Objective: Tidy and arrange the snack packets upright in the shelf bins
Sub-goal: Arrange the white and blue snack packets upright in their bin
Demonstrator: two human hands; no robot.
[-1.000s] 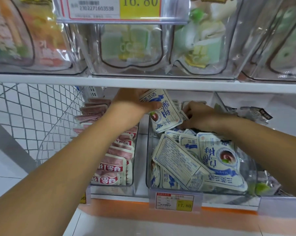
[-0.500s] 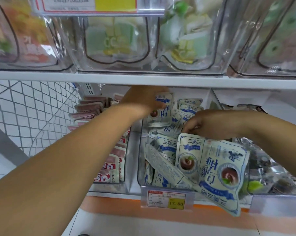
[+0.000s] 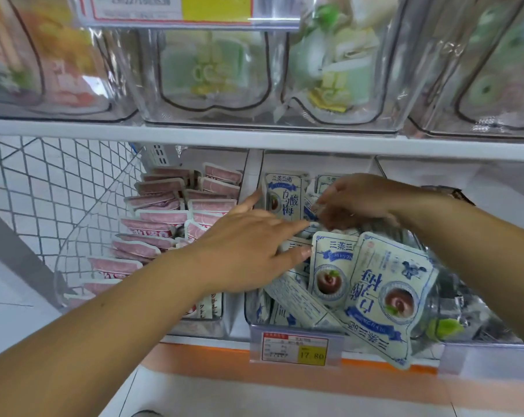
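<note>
left hand (image 3: pixel 248 248) grip wide, fingers spread over messy blue-white packets (image 3: pixel 387 284) in clear bin (image 3: pixel 251 311), right hand (image 3: pixel 360 200) at 1 o'clock pinching one packet (image 3: pixel 309 209), pink packets (image 3: pixel 164 206) at 9 o'clock

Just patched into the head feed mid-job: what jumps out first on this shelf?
A jumble of blue-and-white packets fills the middle bin, one upside-down packet spilling over its front beside the 17.80 price tag. Both hands are in it: the left hand with fingers spread, the right hand pinching a rear packet. To the left, pink packets sit lined up in rows.
</note>
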